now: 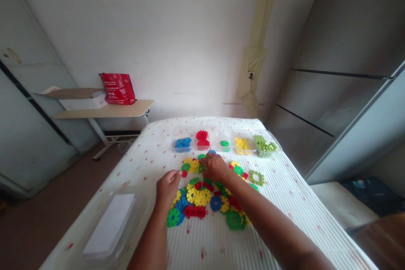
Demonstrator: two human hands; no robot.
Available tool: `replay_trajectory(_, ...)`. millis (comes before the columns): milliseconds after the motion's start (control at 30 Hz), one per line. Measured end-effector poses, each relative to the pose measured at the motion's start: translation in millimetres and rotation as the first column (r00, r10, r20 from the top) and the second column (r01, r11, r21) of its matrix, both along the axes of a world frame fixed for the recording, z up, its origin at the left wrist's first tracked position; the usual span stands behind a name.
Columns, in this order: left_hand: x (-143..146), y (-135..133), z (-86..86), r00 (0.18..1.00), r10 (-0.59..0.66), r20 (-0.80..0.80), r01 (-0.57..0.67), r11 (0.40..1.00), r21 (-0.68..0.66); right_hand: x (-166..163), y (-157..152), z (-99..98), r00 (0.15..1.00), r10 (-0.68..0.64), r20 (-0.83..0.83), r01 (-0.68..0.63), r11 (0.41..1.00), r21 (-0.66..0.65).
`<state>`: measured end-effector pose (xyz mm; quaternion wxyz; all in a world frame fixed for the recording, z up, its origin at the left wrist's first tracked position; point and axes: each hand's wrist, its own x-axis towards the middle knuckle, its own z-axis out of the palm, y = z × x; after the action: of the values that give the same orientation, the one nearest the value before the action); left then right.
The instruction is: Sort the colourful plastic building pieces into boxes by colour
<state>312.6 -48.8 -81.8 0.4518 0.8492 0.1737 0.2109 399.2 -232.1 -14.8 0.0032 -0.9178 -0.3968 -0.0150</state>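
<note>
Forearms (152,240) rise from the bottom edge, left hand (167,186) curled beside the disc pile (202,200) at frame centre, right hand (215,167) curled over its upper edge, either pinch indiscernible, sorting trays (215,136) above.

No legible text in view. The red bag (117,88) on the side table (126,109) carries white print, but it's too small and blurred to read. No readable labels, brands or numbers elsewhere.
</note>
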Motion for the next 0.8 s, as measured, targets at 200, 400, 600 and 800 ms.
replay_trajectory(200, -2.0, -3.3, 4.0, 1.0, -0.004, 0.007, 0.005, 0.999, -0.039, -3.4, -50.5, 3.4, 0.99, -0.132, -0.048, 0.138, 0.979, 0.151)
replay_trajectory(400, -1.2, -3.9, 1.8, 1.0, 0.001, 0.018, 0.0, 0.998, -0.066, -5.5, -119.4, -8.2, 0.989, -0.114, -0.094, 0.144, 0.883, 0.446)
replay_trajectory(600, -1.8, -4.0, 3.0, 1.0, -0.004, 0.006, 0.004, 0.997, -0.073, -16.7, -159.7, -25.1, 0.977, -0.2, -0.069, 0.208, 0.849, 0.485)
replay_trajectory(800, -2.0, -5.0, 2.9, 1.0, -0.013, 0.002, 0.013, 0.993, -0.116, -20.8, -164.3, -38.9, 0.968, -0.212, -0.135, 0.25, 0.87, 0.425)
